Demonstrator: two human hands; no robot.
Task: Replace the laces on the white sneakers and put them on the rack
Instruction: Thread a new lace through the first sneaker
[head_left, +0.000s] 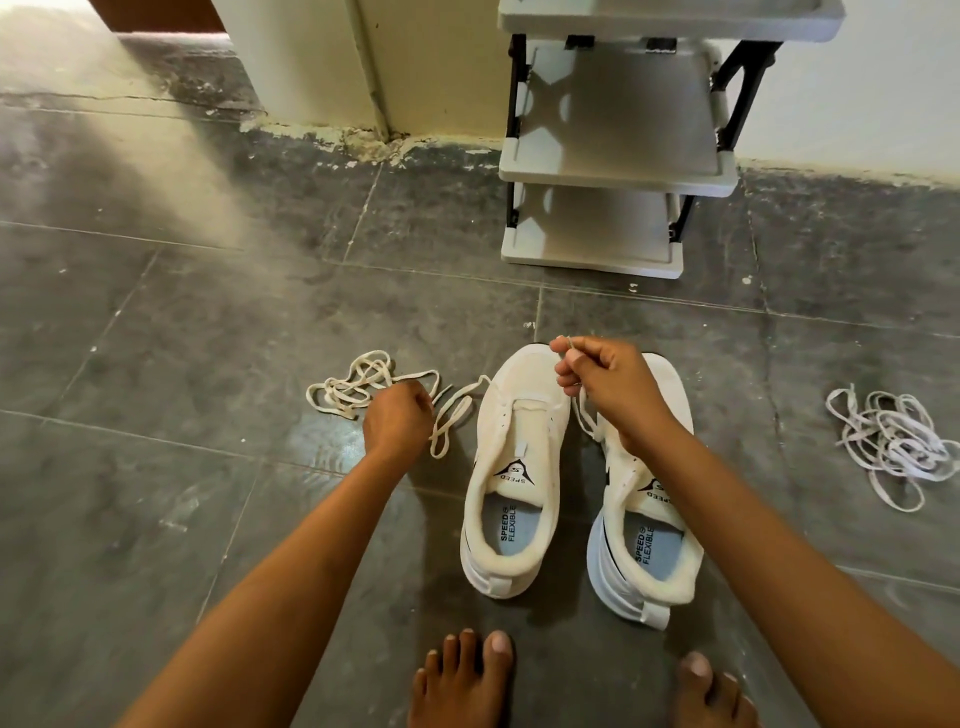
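Sneakers, two white cloth ones, stand side by side on the grey tiled floor (208, 322), toes pointing away from the person. The left white sneaker (514, 467) has one lace through its front holes. The left hand (397, 423) is just beside that sneaker, its fingers curled round the cream flat lace (452, 415) that loops on the floor. The right hand (608, 384) is over the toe of the right white sneaker (644, 519) and pinches the other lace end (569, 347) between thumb and finger. A loose cream lace pile (358, 387) lies behind the left hand. A tangled white lace bundle (893, 441) lies far right. The white plastic shoe rack (618, 171) stands by the wall, beyond the sneakers.
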